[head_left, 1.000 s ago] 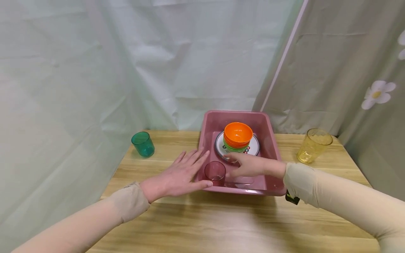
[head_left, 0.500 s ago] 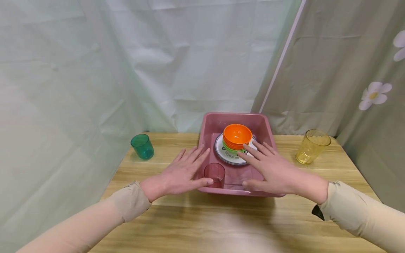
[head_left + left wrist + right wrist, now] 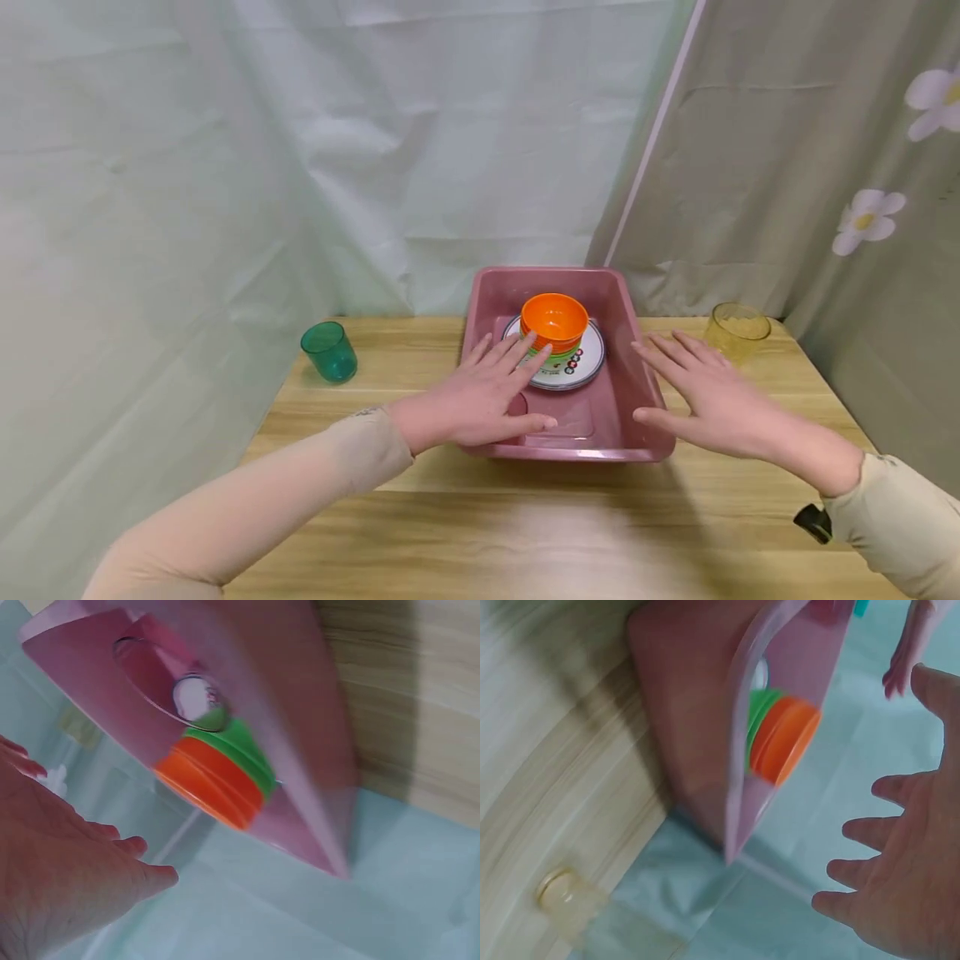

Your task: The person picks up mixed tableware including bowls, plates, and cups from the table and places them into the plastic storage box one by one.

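My left hand [image 3: 480, 404], fingers straight and spread, hovers over the front left of a pink plastic tub [image 3: 573, 455]. It hides most of a reddish see-through cup [image 3: 519, 406] inside. Above the tub's right rim my right hand [image 3: 716, 404] hangs with fingers straight, holding nothing. Stacked orange bowls [image 3: 555, 315], with green bowls [image 3: 244, 754] under them, stand on white plates [image 3: 588, 358] in the tub. Both wrist views show empty palms, apart from the tub wall.
To the left on the wooden table [image 3: 375, 533] stands a green cup [image 3: 330, 352]. A yellow see-through cup [image 3: 738, 327] stands at the right, partly behind my right hand. Pale curtains [image 3: 450, 167] close off the back and sides.
My right hand has come out of the tub, away from the reddish cup, and moved right with fingers straightened. My left hand has moved right, over the tub and cup.
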A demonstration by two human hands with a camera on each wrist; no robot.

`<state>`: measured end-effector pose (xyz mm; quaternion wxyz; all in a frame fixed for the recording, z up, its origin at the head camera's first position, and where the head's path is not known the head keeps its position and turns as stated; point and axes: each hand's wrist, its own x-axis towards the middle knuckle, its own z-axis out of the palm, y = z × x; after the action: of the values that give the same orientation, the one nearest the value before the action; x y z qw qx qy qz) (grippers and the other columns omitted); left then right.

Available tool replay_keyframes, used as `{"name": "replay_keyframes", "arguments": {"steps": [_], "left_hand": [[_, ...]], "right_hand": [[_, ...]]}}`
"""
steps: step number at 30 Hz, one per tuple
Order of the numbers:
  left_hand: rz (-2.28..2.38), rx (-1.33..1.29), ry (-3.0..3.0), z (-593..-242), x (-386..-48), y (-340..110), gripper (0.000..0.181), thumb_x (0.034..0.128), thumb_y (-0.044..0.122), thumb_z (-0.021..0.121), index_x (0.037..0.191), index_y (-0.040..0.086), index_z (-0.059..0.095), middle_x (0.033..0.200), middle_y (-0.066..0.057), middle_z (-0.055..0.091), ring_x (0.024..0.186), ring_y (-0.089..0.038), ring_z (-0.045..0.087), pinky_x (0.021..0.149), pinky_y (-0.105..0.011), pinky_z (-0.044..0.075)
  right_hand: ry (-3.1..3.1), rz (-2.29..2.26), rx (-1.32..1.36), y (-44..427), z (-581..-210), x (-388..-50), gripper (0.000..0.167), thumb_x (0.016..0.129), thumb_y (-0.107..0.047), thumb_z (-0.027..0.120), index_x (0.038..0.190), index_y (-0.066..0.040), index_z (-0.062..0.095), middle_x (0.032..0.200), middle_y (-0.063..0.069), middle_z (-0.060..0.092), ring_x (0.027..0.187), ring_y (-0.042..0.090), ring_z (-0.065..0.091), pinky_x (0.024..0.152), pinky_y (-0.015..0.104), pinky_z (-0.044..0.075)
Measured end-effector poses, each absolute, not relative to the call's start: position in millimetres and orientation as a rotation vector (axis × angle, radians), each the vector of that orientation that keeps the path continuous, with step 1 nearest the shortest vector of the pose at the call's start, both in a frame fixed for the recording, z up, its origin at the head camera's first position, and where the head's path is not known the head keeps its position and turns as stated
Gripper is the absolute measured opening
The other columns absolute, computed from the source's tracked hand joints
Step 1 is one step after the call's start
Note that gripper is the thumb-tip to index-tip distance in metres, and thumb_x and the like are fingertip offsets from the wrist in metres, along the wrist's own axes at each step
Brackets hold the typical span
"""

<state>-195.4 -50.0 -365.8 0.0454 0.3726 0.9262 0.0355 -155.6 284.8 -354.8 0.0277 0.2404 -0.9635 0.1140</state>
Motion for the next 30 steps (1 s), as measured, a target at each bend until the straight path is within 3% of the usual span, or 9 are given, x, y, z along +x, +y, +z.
{"name": "replay_keyframes", "arguments": {"steps": [4, 10, 14, 20, 24, 30], "left_hand": [[0.054, 1.205, 2.792, -365.2, -198.9, -23.3, 0.098, 0.09, 0.088, 0.021, 0.165, 0.029, -0.003, 0.172, -0.002, -0.003, 0.157, -0.023, -0.006, 0.122, -0.049, -0.012], [0.016, 1.306, 2.738, -362.6, -198.3, 17.3, 0.096, 0.0912, 0.086, 0.02, 0.164, 0.031, -0.007, 0.172, 0.001, -0.008, 0.157, -0.024, -0.004, 0.124, -0.05, -0.006], [0.035, 1.332, 2.708, -360.1, -196.6, 42.1, 0.095, 0.0903, 0.087, 0.022, 0.164, 0.035, -0.009, 0.171, 0.003, -0.01, 0.156, -0.019, -0.011, 0.124, -0.048, -0.007], [-0.025, 1.405, 2.701, -356.2, -191.8, 76.6, 0.092, 0.0923, 0.085, 0.023, 0.164, 0.035, -0.008, 0.172, 0.003, -0.005, 0.156, -0.018, -0.008, 0.123, -0.046, -0.011], [-0.057, 1.414, 2.691, -353.0, -187.2, 95.1, 0.092, 0.0914, 0.086, 0.02, 0.162, 0.037, -0.013, 0.171, 0.005, -0.01, 0.156, -0.016, -0.009, 0.122, -0.045, -0.013], [-0.102, 1.409, 2.703, -351.5, -183.5, 115.0, 0.09, 0.0906, 0.087, 0.016, 0.16, 0.039, -0.016, 0.17, 0.007, -0.014, 0.156, -0.016, -0.008, 0.123, -0.045, -0.012]], "right_hand": [[-2.986, 0.38, 0.659, 310.6, -356.8, -159.3, 0.092, 0.093, -0.064, 0.064, 0.161, -0.01, 0.034, 0.163, 0.024, 0.028, 0.151, 0.05, 0.014, 0.112, 0.074, 0.018], [-3.0, 0.406, 0.502, 350.0, -358.1, -162.6, 0.093, 0.094, -0.059, 0.066, 0.162, -0.008, 0.027, 0.163, 0.029, 0.025, 0.148, 0.054, 0.016, 0.112, 0.073, 0.018], [-2.999, 0.414, 0.392, 375.5, -357.2, -166.0, 0.093, 0.096, -0.056, 0.064, 0.162, -0.004, 0.025, 0.16, 0.033, 0.026, 0.146, 0.057, 0.018, 0.109, 0.076, 0.019], [-3.019, 0.48, 0.262, 410.3, -362.4, -169.9, 0.092, 0.101, -0.051, 0.059, 0.162, 0.002, 0.015, 0.159, 0.039, 0.021, 0.142, 0.064, 0.014, 0.104, 0.08, 0.017], [-3.02, 0.506, 0.209, 424.4, -368.5, -173.5, 0.092, 0.102, -0.049, 0.057, 0.16, 0.007, 0.012, 0.158, 0.041, 0.019, 0.14, 0.066, 0.016, 0.104, 0.081, 0.017], [-3.065, 0.638, 0.149, 437.3, -375.4, -179.0, 0.097, 0.103, -0.05, 0.055, 0.161, 0.005, 0.0, 0.158, 0.043, 0.012, 0.138, 0.067, 0.015, 0.101, 0.082, 0.018]]}}
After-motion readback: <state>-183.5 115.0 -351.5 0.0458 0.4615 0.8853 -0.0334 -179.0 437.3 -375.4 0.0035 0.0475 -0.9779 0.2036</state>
